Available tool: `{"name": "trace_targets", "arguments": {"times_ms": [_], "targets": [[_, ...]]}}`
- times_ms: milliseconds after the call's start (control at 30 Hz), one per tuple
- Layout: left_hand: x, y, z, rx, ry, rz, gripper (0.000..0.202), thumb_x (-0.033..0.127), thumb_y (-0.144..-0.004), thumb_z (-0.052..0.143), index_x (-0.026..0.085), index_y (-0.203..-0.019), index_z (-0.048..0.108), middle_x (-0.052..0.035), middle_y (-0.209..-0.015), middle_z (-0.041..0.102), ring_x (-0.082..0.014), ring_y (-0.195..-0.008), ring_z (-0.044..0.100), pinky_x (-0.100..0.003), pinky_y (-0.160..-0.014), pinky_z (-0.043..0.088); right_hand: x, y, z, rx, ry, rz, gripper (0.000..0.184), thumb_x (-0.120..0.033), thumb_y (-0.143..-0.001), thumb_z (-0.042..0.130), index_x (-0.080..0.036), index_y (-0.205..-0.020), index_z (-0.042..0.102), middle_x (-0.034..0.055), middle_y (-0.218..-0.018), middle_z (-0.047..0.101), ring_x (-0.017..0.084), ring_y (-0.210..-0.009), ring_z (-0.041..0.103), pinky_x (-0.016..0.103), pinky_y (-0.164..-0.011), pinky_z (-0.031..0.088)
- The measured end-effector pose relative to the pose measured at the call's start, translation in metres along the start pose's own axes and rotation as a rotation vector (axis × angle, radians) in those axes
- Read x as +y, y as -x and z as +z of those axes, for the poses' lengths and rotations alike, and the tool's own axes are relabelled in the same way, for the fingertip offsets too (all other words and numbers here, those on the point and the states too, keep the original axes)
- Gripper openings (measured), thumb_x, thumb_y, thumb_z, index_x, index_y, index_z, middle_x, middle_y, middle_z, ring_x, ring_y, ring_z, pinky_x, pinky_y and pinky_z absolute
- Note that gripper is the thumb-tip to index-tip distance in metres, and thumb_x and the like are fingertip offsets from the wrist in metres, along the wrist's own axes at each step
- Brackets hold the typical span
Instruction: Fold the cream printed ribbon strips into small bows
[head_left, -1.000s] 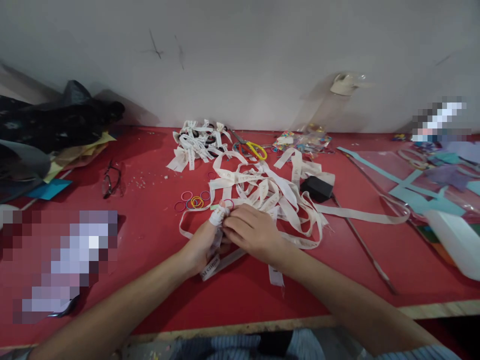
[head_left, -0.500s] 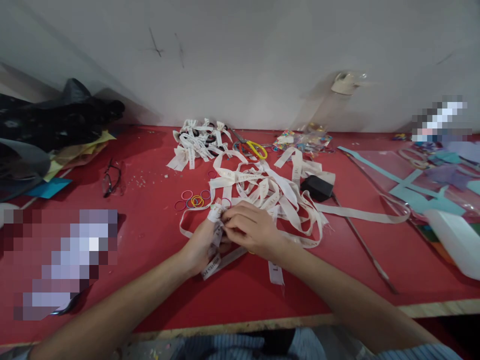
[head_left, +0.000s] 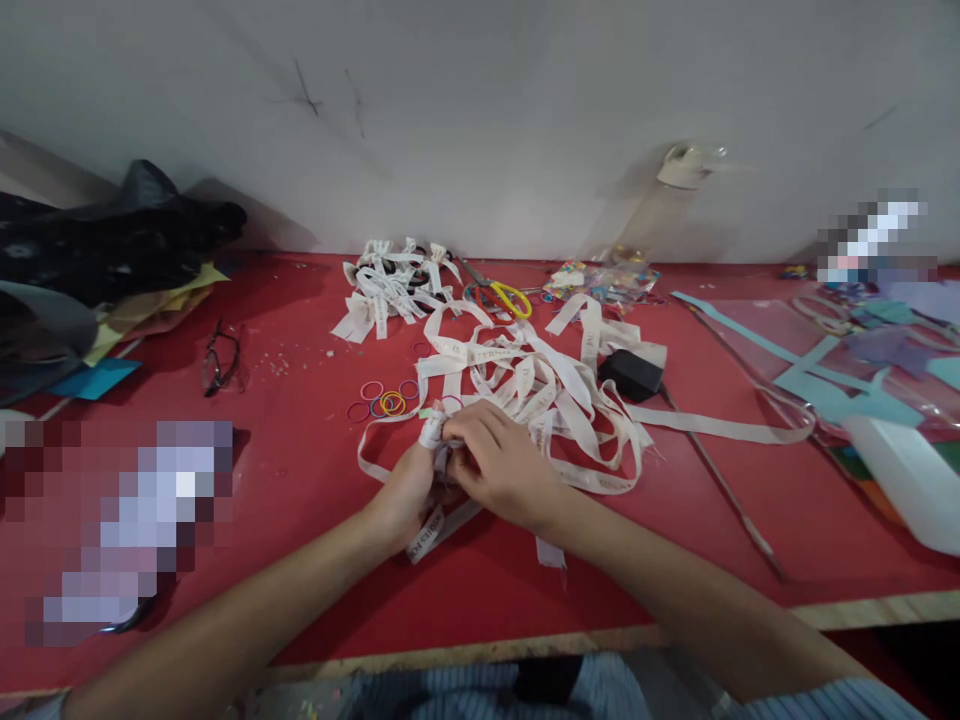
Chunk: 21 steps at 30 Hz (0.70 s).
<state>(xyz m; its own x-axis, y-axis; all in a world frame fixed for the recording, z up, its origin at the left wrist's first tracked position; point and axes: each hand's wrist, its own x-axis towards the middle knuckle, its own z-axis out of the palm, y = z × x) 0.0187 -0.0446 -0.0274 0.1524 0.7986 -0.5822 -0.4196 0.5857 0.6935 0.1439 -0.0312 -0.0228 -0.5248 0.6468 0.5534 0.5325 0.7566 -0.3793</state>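
Now busy with both hands at one spot, low over the red table [head_left: 300, 480]. Holding the left hand [head_left: 409, 492] with fingers lifted and a few turns of the cream printed ribbon [head_left: 433, 430] wound around their tips. Closing the right hand [head_left: 499, 462] over those tips from the right side, fingertips pressed together and pinching the wound turns; hard to tell how firmly, with the thumbs hidden. Trailing one free end of ribbon down below the left palm, toward the body. As for progress, seems somewhere in the middle: already a heap of tied bows [head_left: 386, 285] far beyond the left hand, near the wall, but still a large loose tangle [head_left: 555, 390] just beyond the right hand, not yet cut or tied. Also waiting unused just beyond the left fingertips, some coloured rubber bands [head_left: 386, 400], and farther beyond the right hand, the scissors [head_left: 499, 295]. Compared with half a second ago, only small change: right fingers now curled more over the wrapped tips and covering more of the turns, left hand in almost the same place, bands and scissors not moved.
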Motion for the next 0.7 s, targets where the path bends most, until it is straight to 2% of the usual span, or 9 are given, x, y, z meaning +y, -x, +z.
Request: {"name": "trace_targets", "arguments": {"times_ms": [200, 367, 467, 567, 700], "targets": [[0.001, 0.004, 0.005, -0.015, 0.018, -0.068, 0.040, 0.052, -0.067, 0.064, 0.017, -0.061, 0.047, 0.0044, -0.048, 0.050, -0.0073, -0.042, 0.043, -0.017, -0.041, 0.033, 0.004, 0.004, 0.003, 0.047, 0.140, -0.074, 0.018, -0.009, -0.082, 0.044, -0.015, -0.097, 0.053, 0.0088, -0.089, 0.061, 0.020, -0.086, 0.052, 0.033, -0.075, 0.047], [-0.001, 0.008, 0.010, -0.056, -0.005, -0.057, 0.045, 0.056, -0.060, 0.069, 0.017, -0.059, 0.047, 0.0041, -0.048, 0.049, -0.0076, -0.044, 0.042, -0.018, -0.042, 0.030, 0.006, 0.007, 0.004, 0.104, 0.306, -0.166, 0.016, -0.009, -0.082, 0.044, -0.018, -0.088, 0.057, 0.0042, -0.074, 0.055, 0.018, -0.073, 0.048, 0.028, -0.061, 0.041], [-0.001, 0.009, 0.012, -0.048, -0.024, -0.037, 0.047, 0.058, -0.060, 0.068, 0.017, -0.059, 0.046, 0.0053, -0.047, 0.046, -0.0062, -0.042, 0.037, -0.018, -0.041, 0.024, 0.008, 0.007, 0.004, 0.155, 0.290, -0.169, 0.012, -0.011, -0.082, 0.046, -0.017, -0.081, 0.056, 0.0030, -0.072, 0.053, 0.016, -0.070, 0.048, 0.027, -0.061, 0.040], [0.001, 0.009, 0.012, -0.037, -0.014, -0.021, 0.050, 0.060, -0.059, 0.067, 0.017, -0.058, 0.042, 0.0080, -0.044, 0.038, -0.0040, -0.039, 0.027, -0.018, -0.040, 0.015, 0.008, 0.006, 0.002, 0.176, 0.316, -0.152, 0.009, -0.015, -0.083, 0.049, -0.016, -0.084, 0.058, 0.0019, -0.070, 0.051, 0.014, -0.068, 0.047, 0.025, -0.059, 0.039], [-0.001, 0.012, 0.011, -0.114, -0.008, -0.039, 0.051, 0.059, -0.056, 0.070, 0.018, -0.060, 0.041, 0.0084, -0.045, 0.039, -0.0038, -0.040, 0.025, -0.018, -0.041, 0.015, 0.005, 0.006, -0.003, 0.215, 0.378, -0.166, 0.012, -0.014, -0.083, 0.050, -0.020, -0.081, 0.061, -0.0011, -0.062, 0.044, 0.011, -0.057, 0.040, 0.023, -0.049, 0.031]]}}
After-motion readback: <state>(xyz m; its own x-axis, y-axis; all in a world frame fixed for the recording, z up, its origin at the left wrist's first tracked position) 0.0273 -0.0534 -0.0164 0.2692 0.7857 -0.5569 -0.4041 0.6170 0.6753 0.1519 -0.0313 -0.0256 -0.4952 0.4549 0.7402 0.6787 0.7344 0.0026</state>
